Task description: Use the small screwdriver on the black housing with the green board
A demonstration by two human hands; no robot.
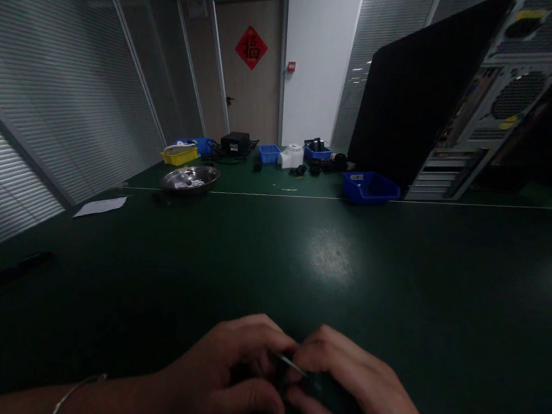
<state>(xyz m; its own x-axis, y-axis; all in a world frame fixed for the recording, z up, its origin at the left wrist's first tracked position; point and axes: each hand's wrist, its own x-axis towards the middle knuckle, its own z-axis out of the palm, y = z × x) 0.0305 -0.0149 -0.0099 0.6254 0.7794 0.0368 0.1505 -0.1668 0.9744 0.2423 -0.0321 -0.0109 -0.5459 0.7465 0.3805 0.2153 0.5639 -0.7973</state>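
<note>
Low over the front of the dark green table (212,246), my left hand (238,362) and my right hand (356,382) meet with their fingers curled together. Between the fingertips shows a small dark piece with a thin shiny metal strip (292,364); its kind is too dim and too covered to tell. Both hands pinch at this small piece, the left from its left side and the right from its right. A bracelet circles the left wrist. Most of the held piece is hidden by the fingers.
At the left lies a dark pen-like tool (20,269). Farther back are a sheet of paper (100,206), a metal bowl (190,178), a blue bin (370,188), a yellow tray (180,155), and a white device (291,157). A computer tower (418,97) stands at the back right.
</note>
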